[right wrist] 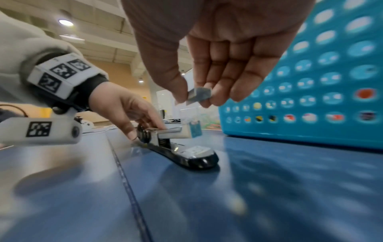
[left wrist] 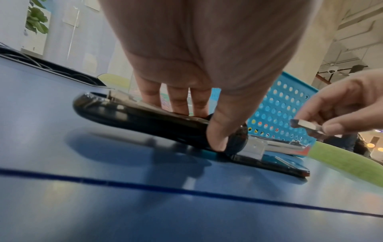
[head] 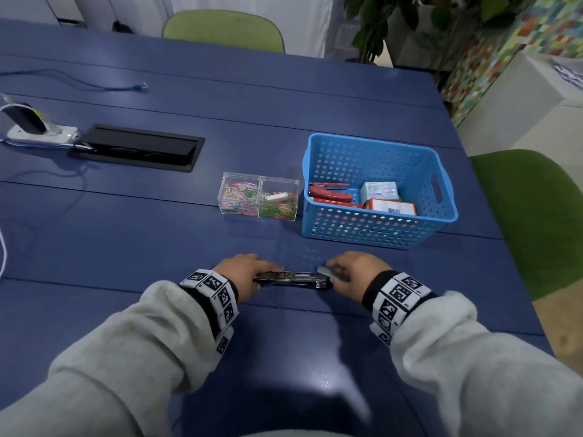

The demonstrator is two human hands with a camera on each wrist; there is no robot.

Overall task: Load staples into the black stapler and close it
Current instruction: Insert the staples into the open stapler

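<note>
The black stapler [head: 290,279] lies opened out flat on the blue table [head: 157,234], in front of me between both hands. My left hand [head: 249,274] grips its flipped-back black top cover [left wrist: 134,114] between thumb and fingers at the hinge end. The silver magazine [right wrist: 172,131] stands uncovered above the black base [right wrist: 192,155]. My right hand [head: 337,274] pinches a short grey strip of staples [right wrist: 199,95] between thumb and fingertips. The strip of staples [left wrist: 306,126] hangs just above the magazine's free end without touching it.
A blue perforated basket [head: 315,171] behind the right hand holds a red stapler [head: 331,193] and staple boxes [head: 391,208]. Left of it stands a clear box of paper clips [head: 258,200]. A black cable hatch [head: 138,148] and power strip [head: 41,134] lie far left; green chair [head: 536,216] at right.
</note>
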